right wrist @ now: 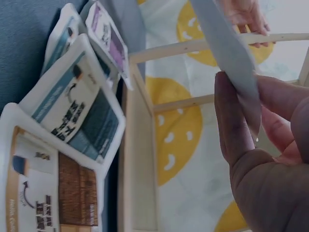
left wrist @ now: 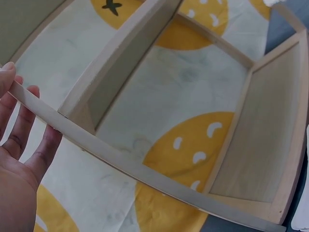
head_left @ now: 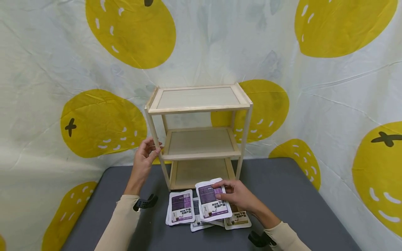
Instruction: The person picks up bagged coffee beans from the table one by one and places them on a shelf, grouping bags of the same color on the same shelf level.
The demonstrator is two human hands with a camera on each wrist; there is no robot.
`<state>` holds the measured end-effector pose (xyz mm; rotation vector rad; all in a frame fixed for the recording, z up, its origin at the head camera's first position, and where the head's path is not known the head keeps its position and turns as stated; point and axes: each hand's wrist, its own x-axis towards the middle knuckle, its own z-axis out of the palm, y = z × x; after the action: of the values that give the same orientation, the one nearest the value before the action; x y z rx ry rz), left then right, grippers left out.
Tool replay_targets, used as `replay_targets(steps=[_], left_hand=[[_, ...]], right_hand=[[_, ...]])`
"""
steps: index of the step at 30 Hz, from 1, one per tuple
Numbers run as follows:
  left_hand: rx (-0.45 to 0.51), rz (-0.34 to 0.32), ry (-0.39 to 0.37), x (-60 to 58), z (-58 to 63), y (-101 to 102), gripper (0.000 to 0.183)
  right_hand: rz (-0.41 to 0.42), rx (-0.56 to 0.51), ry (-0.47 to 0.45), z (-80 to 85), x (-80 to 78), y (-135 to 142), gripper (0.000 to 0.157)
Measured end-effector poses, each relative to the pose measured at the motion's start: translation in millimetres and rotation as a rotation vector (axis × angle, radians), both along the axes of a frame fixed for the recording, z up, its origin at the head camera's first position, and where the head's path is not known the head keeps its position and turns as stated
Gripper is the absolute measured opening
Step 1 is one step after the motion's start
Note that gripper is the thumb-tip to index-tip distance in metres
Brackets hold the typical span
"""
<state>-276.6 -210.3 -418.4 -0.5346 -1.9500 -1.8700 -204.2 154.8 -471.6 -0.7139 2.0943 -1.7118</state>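
Note:
In the head view, a three-tier wooden shelf (head_left: 198, 156) stands upright on the dark table. My left hand (head_left: 145, 157) holds its front left post at middle-shelf height; the left wrist view has the thumb on one side of the post (left wrist: 116, 155) and fingers on the other. Between thumb and fingers my right hand (head_left: 237, 196) pinches a white-and-purple packet (head_left: 209, 207), raised in front of the bottom shelf. Below it lie several flat packets: a purple one (head_left: 181, 213) at left, a brown one (head_left: 239, 221) at right, and a teal one (right wrist: 79, 108) between them.
The dark grey table (head_left: 292, 202) extends to both sides of the shelf. Close behind hangs a pale cloth (head_left: 201, 42) printed with large yellow fruit. The packets lie directly before the shelf's bottom front edge (head_left: 201, 187).

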Motion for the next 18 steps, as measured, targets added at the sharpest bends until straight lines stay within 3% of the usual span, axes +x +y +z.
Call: replay_targets(steps=[9,18], left_hand=[[0.009,-0.009,0.008,0.3,0.0,-0.1,0.042],[0.007,-0.006,0.008,0.7,0.7,0.2,0.042]], right_hand=[[-0.030,-0.050,-0.081,21.7,5.9,-1.8,0.045],[-0.032,-0.073,-0.065,42.4,8.5,-2.3,0.048]])
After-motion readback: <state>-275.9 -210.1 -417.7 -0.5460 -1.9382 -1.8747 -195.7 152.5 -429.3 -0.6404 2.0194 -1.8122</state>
